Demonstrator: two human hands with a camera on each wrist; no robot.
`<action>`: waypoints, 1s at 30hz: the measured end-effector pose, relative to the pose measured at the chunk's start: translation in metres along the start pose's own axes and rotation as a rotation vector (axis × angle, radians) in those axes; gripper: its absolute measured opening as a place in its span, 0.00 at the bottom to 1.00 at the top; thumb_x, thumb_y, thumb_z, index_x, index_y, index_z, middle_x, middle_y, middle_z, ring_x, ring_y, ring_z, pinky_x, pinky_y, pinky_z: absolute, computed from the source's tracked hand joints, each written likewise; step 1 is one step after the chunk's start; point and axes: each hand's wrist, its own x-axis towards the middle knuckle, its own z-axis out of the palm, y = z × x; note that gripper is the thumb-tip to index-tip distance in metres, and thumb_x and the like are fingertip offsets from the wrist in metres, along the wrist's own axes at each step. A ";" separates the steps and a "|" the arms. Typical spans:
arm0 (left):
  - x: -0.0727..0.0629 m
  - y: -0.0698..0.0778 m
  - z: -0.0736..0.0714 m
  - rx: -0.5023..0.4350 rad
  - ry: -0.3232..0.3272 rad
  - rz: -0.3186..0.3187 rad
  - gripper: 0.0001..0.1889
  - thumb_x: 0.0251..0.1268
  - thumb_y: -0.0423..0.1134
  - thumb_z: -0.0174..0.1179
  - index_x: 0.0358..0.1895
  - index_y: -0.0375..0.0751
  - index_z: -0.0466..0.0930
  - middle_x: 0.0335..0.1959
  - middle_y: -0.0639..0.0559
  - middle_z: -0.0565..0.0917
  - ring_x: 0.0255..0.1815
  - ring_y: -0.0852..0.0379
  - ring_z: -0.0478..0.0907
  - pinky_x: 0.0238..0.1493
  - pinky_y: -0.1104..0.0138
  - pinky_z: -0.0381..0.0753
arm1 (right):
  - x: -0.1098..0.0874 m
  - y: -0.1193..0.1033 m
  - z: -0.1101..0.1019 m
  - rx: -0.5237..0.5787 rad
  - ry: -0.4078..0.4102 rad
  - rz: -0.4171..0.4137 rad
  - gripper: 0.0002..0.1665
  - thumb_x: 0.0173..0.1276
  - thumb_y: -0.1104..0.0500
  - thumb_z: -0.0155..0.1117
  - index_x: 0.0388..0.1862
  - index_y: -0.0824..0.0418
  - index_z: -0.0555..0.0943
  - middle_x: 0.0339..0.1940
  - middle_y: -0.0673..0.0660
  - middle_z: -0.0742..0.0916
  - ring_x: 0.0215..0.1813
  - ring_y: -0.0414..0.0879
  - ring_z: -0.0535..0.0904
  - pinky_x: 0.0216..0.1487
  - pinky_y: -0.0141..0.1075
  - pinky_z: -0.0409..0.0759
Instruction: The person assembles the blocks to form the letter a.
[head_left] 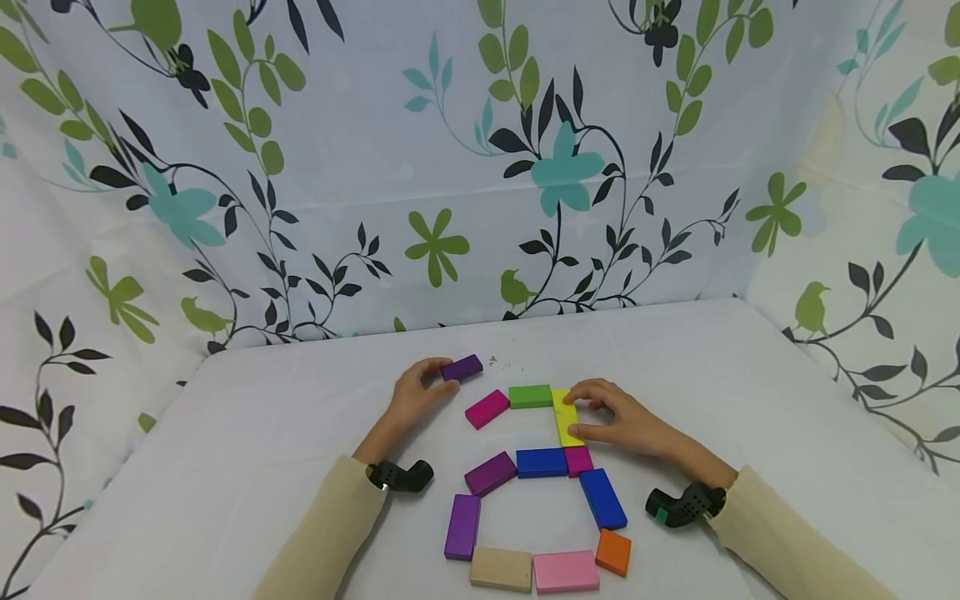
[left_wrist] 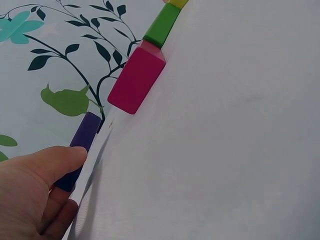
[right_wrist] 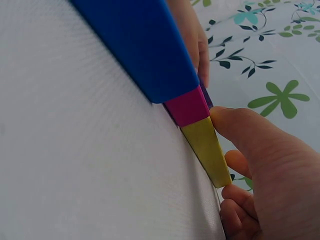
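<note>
My left hand pinches a dark purple block between thumb and fingers, left of the block outline. The left wrist view shows the thumb across that purple block. At the upper right, my right hand holds a yellow block, which lies on the table; thumb and fingers are at its two ends in the right wrist view, where its side shows. A green block touches the yellow one's top, with a magenta block at its left. Below the yellow block sits a small magenta block.
A ring of blocks lies nearer me: blue, another blue, orange, pink, tan, and purple ones on the left. The white table meets a leaf-patterned curtain behind.
</note>
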 end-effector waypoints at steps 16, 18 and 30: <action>-0.010 -0.001 -0.008 -0.116 -0.048 0.049 0.23 0.64 0.36 0.65 0.61 0.35 0.75 0.55 0.39 0.79 0.60 0.44 0.73 0.68 0.51 0.65 | -0.002 -0.001 0.000 0.008 -0.001 0.006 0.24 0.64 0.49 0.69 0.57 0.53 0.77 0.66 0.60 0.73 0.61 0.56 0.71 0.61 0.54 0.70; -0.011 -0.001 -0.009 -0.121 -0.050 0.047 0.22 0.64 0.36 0.65 0.60 0.35 0.75 0.55 0.39 0.79 0.60 0.44 0.73 0.68 0.51 0.64 | -0.002 -0.001 0.000 0.011 0.002 0.007 0.24 0.64 0.50 0.69 0.57 0.54 0.77 0.66 0.61 0.73 0.60 0.57 0.71 0.61 0.55 0.70; -0.021 0.002 -0.009 -0.105 -0.044 0.049 0.22 0.63 0.35 0.65 0.60 0.36 0.76 0.54 0.41 0.80 0.57 0.45 0.74 0.66 0.51 0.66 | 0.000 0.001 -0.001 -0.001 -0.002 -0.023 0.24 0.64 0.51 0.69 0.58 0.55 0.77 0.65 0.60 0.74 0.60 0.56 0.72 0.61 0.54 0.71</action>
